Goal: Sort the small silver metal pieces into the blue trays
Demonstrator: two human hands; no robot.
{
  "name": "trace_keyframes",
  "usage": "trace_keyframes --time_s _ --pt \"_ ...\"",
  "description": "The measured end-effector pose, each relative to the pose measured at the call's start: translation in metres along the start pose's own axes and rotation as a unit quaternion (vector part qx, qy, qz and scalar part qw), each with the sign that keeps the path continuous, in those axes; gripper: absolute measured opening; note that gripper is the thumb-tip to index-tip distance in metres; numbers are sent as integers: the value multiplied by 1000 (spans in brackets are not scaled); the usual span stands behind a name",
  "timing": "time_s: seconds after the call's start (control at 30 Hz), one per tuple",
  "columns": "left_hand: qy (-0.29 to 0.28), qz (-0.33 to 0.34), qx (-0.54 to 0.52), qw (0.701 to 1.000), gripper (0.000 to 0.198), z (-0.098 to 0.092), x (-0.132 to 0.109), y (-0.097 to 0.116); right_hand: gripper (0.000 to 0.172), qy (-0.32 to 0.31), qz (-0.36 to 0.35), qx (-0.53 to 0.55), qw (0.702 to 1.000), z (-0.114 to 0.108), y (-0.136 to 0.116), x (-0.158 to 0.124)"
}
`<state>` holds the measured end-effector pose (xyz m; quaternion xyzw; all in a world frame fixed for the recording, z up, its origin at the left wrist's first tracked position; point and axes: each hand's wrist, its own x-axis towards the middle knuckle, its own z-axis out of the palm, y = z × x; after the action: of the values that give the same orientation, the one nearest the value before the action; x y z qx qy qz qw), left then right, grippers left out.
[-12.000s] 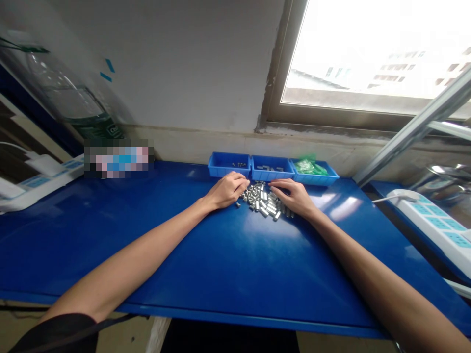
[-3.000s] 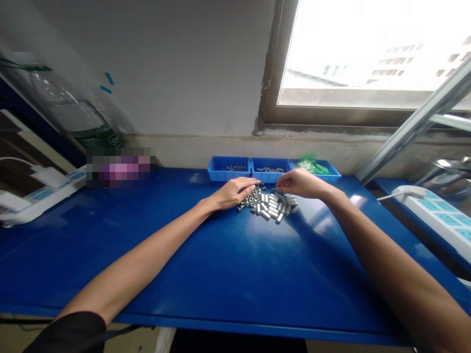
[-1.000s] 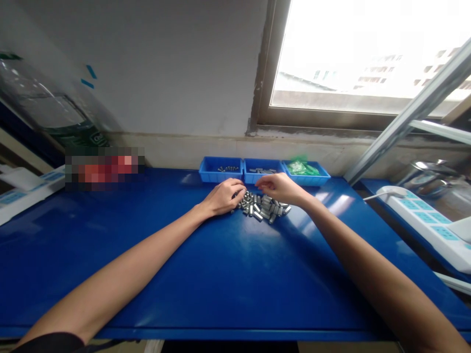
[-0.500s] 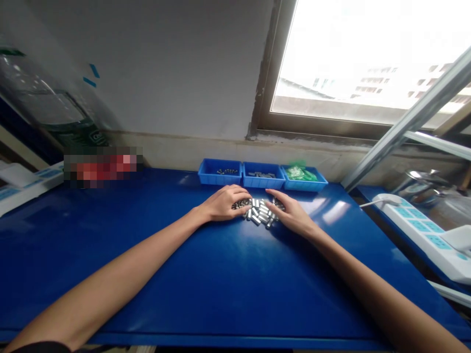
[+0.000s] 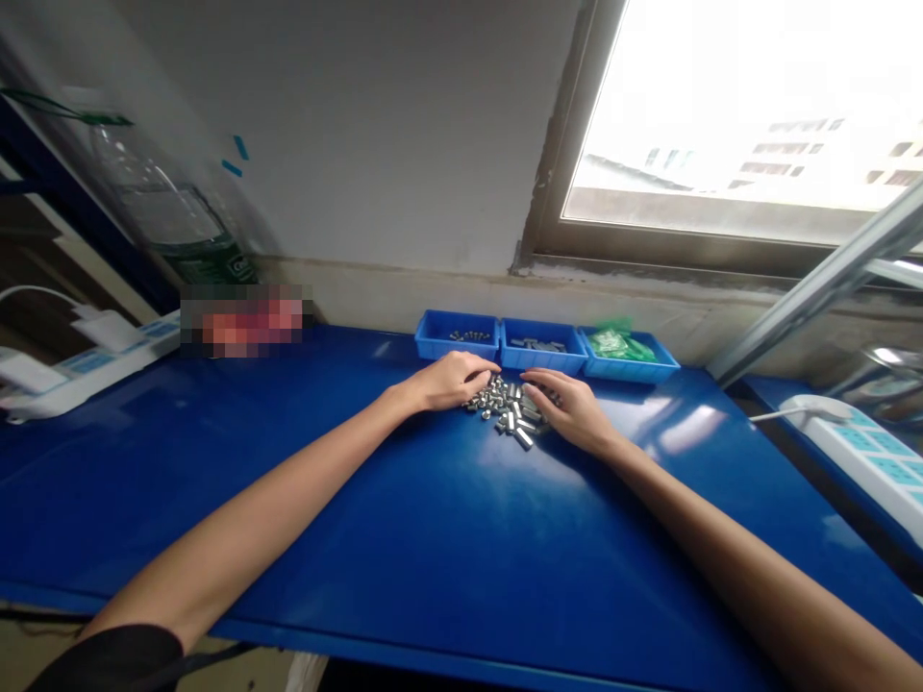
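Note:
A pile of small silvery metal pieces (image 5: 511, 406) lies on the blue table, short nut-like ones at its left and longer cylindrical ones toward the right. At the pile's upper left edge is my left hand (image 5: 453, 381), fingers stretched toward the right and thumb a little apart. My right hand (image 5: 575, 411) rests at the right side of the pile with its fingers loosely curved and apart, partly covering the longer pieces. Neither hand visibly grips a piece. Any contact beneath the fingers is hidden.
Behind the pile stand a blue left bin (image 5: 425, 344) with small metal parts, a middle bin (image 5: 544, 361) with grey pieces and a right bin (image 5: 635, 370) holding green plastic bags. Power strips (image 5: 876, 447) and a large bottle (image 5: 162, 207) flank the blue table (image 5: 404, 538).
My left hand has drawn back from the pile, uncovering the short pieces. My right hand covers more of the longer ones. The pieces are more spread out, and the view has turned left.

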<state>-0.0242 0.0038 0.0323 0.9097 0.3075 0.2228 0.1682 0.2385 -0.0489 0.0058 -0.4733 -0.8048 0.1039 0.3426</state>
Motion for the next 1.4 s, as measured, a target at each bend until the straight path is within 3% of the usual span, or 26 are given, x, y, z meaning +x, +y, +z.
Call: trace_keyframes --time_s 0.13,0.4,0.5,0.67,0.87,0.97,1.07,1.13,1.17,1.27,1.4 --pt "-40 -17 16 999 47 -20 -2 -10 30 48 43 16 998 -6 5 -1" --pt "-29 3 -9 1000 18 -27 -1 -18 34 19 38 -50 998 -30 29 -8" --pt "-33 -1 5 999 13 -27 -1 -19 38 13 22 -75 997 -37 35 -11" --pt "-47 -21 -3 999 15 -29 -1 -18 55 -53 -44 -85 994 -39 38 -12" --pt "19 -54 -89 994 27 -36 2 -11 37 -44 -53 -96 993 -38 43 -11" --pt "124 -131 -210 961 36 -32 7 -12 30 -32 -54 -102 993 -42 44 -12" --pt "256 -199 -346 881 39 -24 12 -15 23 -33 -46 -90 994 -44 44 -12" --pt "299 -223 -405 835 40 -20 14 -16 20 -39 -43 -74 996 -43 44 -11" --pt "304 -225 -415 828 40 -20 14 -16 18 -40 -40 -68 996 -42 45 -10" --pt "251 -195 -374 871 38 -23 12 -13 15 -20 -35 -53 998 -38 47 -9" --pt "72 -130 -206 967 30 -33 5 -8 17 10 -25 35 999 -34 46 -9"
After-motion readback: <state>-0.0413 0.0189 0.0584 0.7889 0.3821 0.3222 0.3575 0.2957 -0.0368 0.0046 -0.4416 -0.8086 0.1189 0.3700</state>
